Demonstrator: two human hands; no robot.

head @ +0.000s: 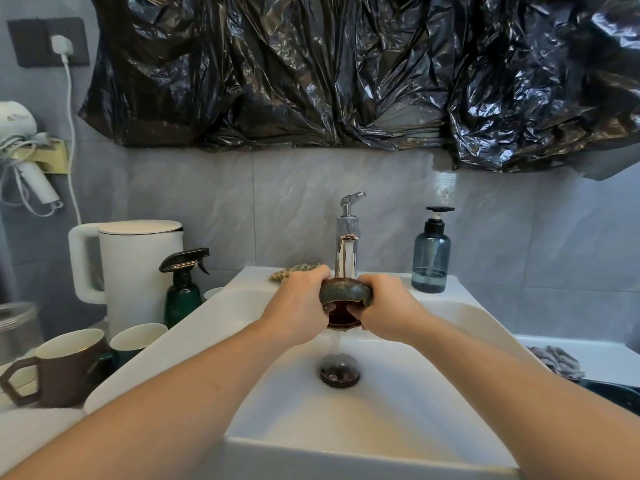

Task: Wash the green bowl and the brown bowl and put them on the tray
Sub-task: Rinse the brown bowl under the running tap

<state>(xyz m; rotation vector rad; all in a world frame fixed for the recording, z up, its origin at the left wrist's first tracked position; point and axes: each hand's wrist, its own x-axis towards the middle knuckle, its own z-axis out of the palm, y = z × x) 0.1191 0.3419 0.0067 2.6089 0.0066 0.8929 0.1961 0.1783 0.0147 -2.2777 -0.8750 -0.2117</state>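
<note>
The head view looks down on one white rectangular ceramic sink [398, 438], with one chrome single-lever tap [347, 251] running a thin stream toward the one dark round drain [340, 370]. To the left stand one white plastic electric kettle [135, 268], one dark green spray bottle with a black trigger [183, 289], and two mugs that I can count, a brown one [65, 368] and a greenish one [138, 341]; to the right stands one smoky blue pump soap bottle [431, 258]. Held under the tap over the basin is one small glazed ceramic bowl with a grey-green outside and a dark brown inside [346, 294], tipped so its opening faces the camera (which of the task's two bowls it is I cannot tell, and no tray shows). The left hand [299, 303] and right hand [388, 306] each have their fingers closed on opposite sides of its rim. I judge it stiff, fairly heavy for its size, breakable against the sink, and slippery when wet, so gripping across the rim with both thumbs inside looks safest.
</note>
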